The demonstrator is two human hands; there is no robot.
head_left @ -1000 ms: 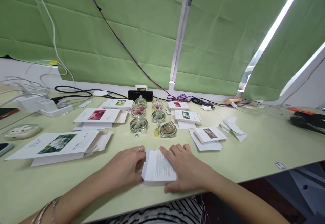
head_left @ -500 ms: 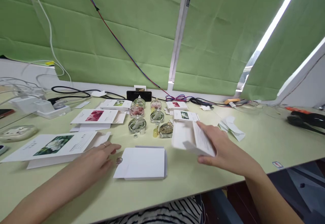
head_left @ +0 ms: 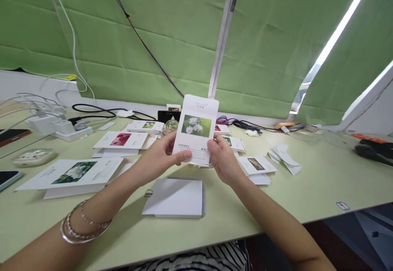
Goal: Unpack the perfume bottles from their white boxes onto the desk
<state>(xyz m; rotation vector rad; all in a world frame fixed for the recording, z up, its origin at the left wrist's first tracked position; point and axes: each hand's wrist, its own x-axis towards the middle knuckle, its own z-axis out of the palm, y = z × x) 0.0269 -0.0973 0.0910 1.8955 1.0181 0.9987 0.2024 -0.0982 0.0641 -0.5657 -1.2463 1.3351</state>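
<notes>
Green blinds behind the desk — I'm holding a flower-printed flat box upright, left hand and right hand both pinching its lower edge.

**Count of items on the desk**

Two hands appear at centre frame: left hand and right hand, together holding one upright flower-print card. One blank white folded sheet lies below them. Three large flat printed cartons sit at left, among them a white-flower carton and a red-flower carton. One glass bottle is partly visible; any others are hidden. Two phones lie at the left edge.
</notes>
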